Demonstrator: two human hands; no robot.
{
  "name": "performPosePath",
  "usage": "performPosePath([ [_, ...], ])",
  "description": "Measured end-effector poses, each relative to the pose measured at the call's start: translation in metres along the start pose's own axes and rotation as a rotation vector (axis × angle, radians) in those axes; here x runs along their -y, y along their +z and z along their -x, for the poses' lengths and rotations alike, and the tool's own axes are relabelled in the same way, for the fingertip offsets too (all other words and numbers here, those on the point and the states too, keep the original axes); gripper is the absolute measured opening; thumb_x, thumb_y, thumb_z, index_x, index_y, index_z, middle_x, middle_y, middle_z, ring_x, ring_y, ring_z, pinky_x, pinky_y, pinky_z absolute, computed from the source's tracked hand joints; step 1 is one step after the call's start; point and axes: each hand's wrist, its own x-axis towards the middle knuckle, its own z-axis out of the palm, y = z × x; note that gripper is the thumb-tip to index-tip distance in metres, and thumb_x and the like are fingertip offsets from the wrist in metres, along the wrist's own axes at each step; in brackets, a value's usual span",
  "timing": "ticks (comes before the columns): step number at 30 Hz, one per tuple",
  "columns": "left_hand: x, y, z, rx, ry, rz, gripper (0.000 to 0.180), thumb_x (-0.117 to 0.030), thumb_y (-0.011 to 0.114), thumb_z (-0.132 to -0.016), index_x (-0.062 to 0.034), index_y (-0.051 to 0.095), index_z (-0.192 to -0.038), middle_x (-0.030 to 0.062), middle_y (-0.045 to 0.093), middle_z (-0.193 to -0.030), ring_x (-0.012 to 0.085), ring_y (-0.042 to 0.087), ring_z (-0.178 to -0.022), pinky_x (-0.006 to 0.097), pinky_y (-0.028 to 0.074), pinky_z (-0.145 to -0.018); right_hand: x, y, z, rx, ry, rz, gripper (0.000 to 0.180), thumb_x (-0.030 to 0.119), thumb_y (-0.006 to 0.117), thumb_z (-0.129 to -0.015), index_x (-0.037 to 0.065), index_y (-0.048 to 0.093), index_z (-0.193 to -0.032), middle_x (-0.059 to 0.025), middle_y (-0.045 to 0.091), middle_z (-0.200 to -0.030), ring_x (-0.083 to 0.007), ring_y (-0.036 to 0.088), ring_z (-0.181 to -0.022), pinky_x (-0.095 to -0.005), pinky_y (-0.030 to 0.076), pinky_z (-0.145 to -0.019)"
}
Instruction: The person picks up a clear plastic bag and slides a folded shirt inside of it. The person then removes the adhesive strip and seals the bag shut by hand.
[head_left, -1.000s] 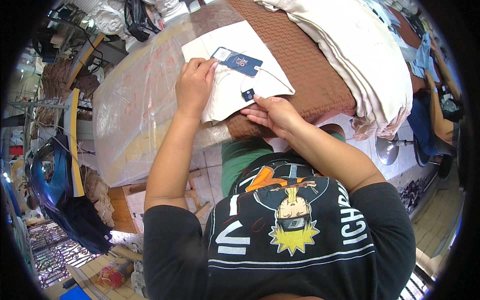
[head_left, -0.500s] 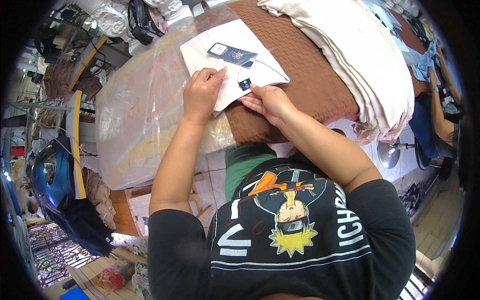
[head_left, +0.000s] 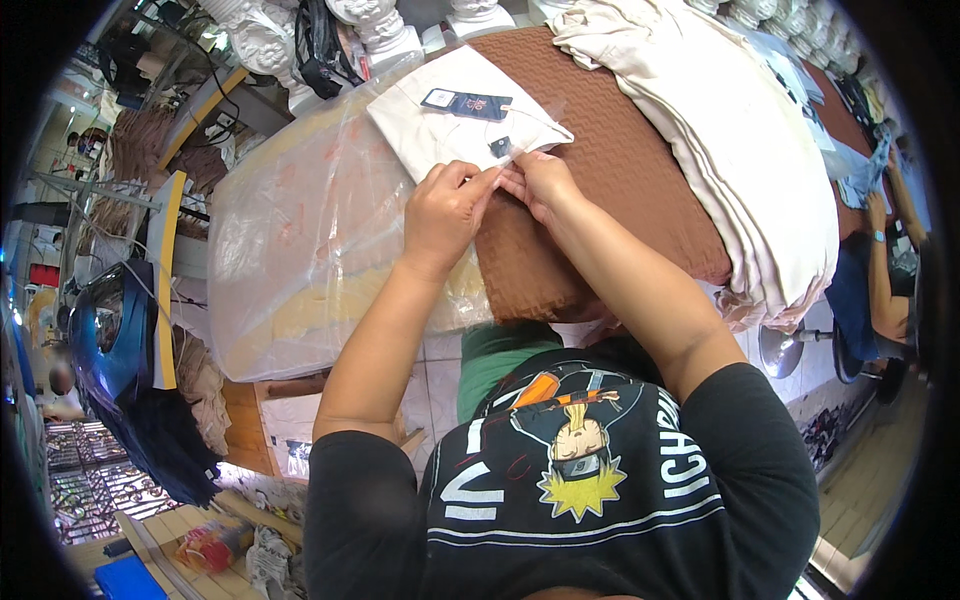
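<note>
The cream folded shirt (head_left: 450, 130), blue-tagged and bagged in clear film, lay on the brown mat (head_left: 600, 190); left hand (head_left: 447, 215) and right hand (head_left: 541, 183) pinched its near edge.

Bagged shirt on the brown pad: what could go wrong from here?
1. Both hands, left hand and right hand, pinch the clear bag's edge; thin film may tear or wrinkle.
2. The folded cream garment could slip out of its fold.
3. The hang tag might crease.
</note>
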Motion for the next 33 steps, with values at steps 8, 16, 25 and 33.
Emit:
performPosePath([
  [8,-0.024,0.008,-0.016,0.007,-0.012,0.097,0.017,-0.012,0.069,-0.076,-0.0109,0.070,-0.093,0.0038,0.061,-0.080,0.0213,0.059,-0.074,0.031,0.049,-0.064,0.003,0.014,-0.032,-0.048,-0.067,-0.004,0.014,0.010,0.053,-0.092,-0.003,0.060,-0.094,-0.0148,0.062,-0.089,-0.0204,0.061,-0.071,-0.0338,0.053,-0.061],
  [16,-0.019,0.041,-0.033,0.197,-0.181,-0.276,0.052,-0.009,0.060,-0.077,-0.0038,0.045,-0.127,0.0123,0.049,-0.120,0.0296,0.047,-0.110,0.043,0.033,-0.094,0.005,0.001,-0.035,0.077,0.000,0.088,0.020,0.007,0.043,-0.093,-0.001,0.058,-0.104,-0.0106,0.063,-0.095,-0.0174,0.063,-0.079,-0.0300,0.055,-0.071],
  [25,0.002,0.071,-0.067,0.157,-0.257,-0.196,0.021,-0.016,0.063,-0.079,-0.0104,0.070,-0.098,0.0087,0.062,-0.093,0.0282,0.061,-0.087,0.040,0.049,-0.073,0.005,0.003,-0.026,0.109,-0.056,0.210,0.020,0.019,0.056,-0.091,0.002,0.060,-0.101,-0.0054,0.064,-0.090,-0.0111,0.060,-0.072,-0.0261,0.051,-0.062],
  [33,-0.066,0.049,-0.056,0.242,-0.174,0.027,0.013,-0.019,0.063,-0.081,-0.0118,0.072,-0.087,0.0060,0.061,-0.088,0.0269,0.062,-0.075,0.038,0.050,-0.067,0.011,-0.029,0.030,0.035,-0.164,0.171,0.025,0.022,0.050,-0.093,-0.001,0.056,-0.101,-0.0105,0.061,-0.092,-0.0161,0.059,-0.080,-0.0311,0.048,-0.066],
])
